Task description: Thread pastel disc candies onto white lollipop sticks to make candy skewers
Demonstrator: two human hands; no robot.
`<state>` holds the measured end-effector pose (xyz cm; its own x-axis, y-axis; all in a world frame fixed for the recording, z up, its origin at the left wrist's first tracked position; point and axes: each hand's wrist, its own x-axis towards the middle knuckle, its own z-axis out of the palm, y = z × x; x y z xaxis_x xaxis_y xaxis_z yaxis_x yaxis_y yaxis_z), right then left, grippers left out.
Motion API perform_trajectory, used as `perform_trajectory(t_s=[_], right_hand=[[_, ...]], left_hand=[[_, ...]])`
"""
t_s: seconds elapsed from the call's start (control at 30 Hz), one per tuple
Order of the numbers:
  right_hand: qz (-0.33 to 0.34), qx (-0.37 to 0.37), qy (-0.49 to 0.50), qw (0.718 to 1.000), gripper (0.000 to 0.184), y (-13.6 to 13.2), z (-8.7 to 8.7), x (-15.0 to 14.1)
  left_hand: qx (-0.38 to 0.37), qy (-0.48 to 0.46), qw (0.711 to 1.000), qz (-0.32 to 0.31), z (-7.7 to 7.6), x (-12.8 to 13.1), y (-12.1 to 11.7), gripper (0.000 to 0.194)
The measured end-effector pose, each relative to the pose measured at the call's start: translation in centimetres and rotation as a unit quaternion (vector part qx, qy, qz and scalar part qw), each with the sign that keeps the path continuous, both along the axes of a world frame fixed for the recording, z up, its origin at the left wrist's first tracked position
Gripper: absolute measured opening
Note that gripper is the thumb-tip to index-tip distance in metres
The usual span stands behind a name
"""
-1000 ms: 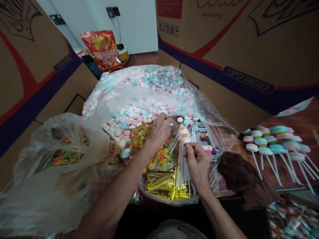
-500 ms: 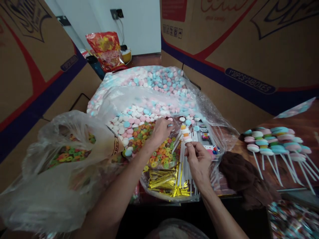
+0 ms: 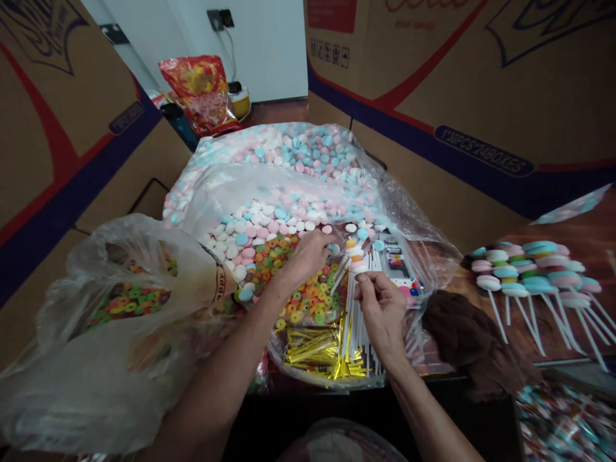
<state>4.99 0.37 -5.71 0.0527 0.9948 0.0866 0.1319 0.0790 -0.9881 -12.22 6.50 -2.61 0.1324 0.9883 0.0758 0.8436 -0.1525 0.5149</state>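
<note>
My left hand (image 3: pixel 310 253) is closed, pinching a pale blue marshmallow (image 3: pixel 333 247) at its fingertips above the ring candies (image 3: pixel 308 295). Just to its right, my right hand (image 3: pixel 384 308) grips a candy skewer (image 3: pixel 356 256) near its lower end. White marshmallows alternate with orange and yellow ring candies on that skewer; its stick is mostly hidden by my fingers. White sticks (image 3: pixel 355 321) lie in a bundle below, beside gold twist ties (image 3: pixel 312 350). Loose pink, white and blue marshmallows (image 3: pixel 269 224) spread behind the rings, spilling from a big clear bag (image 3: pixel 250 179).
Several finished marshmallow skewers (image 3: pixel 534 273) lie at the right, past a brown cloth (image 3: pixel 452 330). A plastic bag of ring candies (image 3: pixel 110 359) stands at the left. Large cardboard boxes (image 3: pixel 462 77) wall in the back. Wrapped candies (image 3: pixel 563 423) fill the lower right corner.
My left hand has shifted slightly, and the blue marshmallow in its fingertips shows more and sits nearer the skewer. The right hand keeps its hold, almost still. The view has moved a little.
</note>
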Motion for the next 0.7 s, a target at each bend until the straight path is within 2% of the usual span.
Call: perform_trajectory(t_s=[0.27, 0.5, 0.7], right_hand=[[0.002, 0.004, -0.006, 1.0, 0.025, 0.0, 0.2, -0.1], [0.002, -0.005, -0.007, 1.0, 0.026, 0.0, 0.2, -0.1], [0.006, -0.003, -0.012, 1.0, 0.026, 0.0, -0.1, 0.0]], left_hand=[[0.006, -0.004, 1.0, 0.013, -0.1, 0.6, -0.3, 0.033], [-0.008, -0.016, 1.0, 0.024, -1.3, 0.9, 0.3, 0.028], [-0.007, -0.01, 1.0, 0.009, -0.8, 1.3, -0.8, 0.028]])
